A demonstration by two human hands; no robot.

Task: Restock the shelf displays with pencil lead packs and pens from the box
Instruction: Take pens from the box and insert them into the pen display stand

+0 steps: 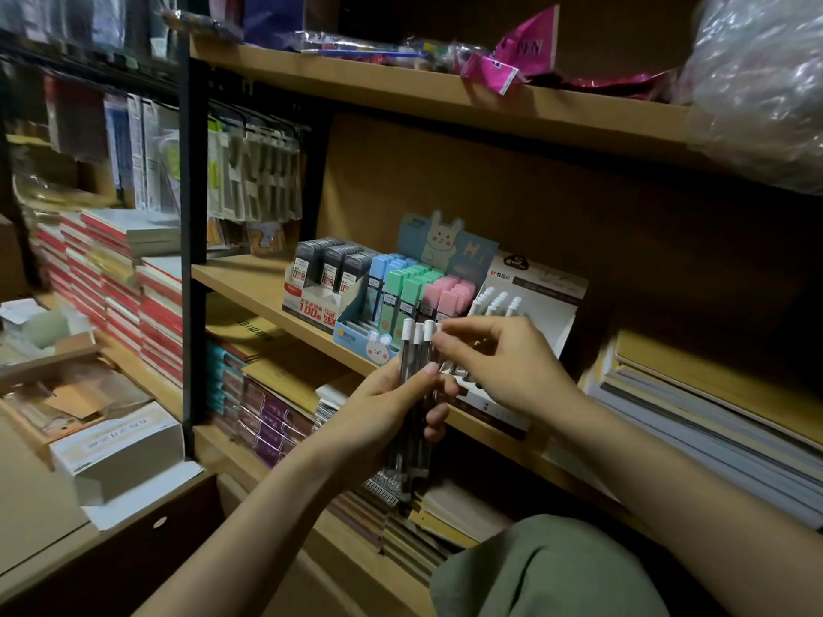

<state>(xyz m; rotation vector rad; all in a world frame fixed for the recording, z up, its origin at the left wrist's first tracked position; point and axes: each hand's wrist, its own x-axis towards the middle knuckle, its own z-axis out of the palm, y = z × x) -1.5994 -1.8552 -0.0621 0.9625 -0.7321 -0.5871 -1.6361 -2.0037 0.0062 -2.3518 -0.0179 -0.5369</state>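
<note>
My left hand (392, 407) grips a bunch of several clear pens with white caps (416, 349), held upright in front of the middle shelf. My right hand (499, 362) pinches the white top of the rightmost pen in the bunch. Just behind the hands stands a white pen display box (539, 296) with several white-capped pens in it. To its left a blue rabbit display (414, 287) holds blue, green and pink pencil lead packs. A white and red display (325, 282) of dark lead packs stands further left.
The wooden middle shelf (249, 282) has bare board at its left end. Stacked notebooks (712, 416) lie on its right. An open white cardboard box (120, 447) sits at lower left by red-edged notebook piles (111, 287). Packets line the top shelf (445, 91).
</note>
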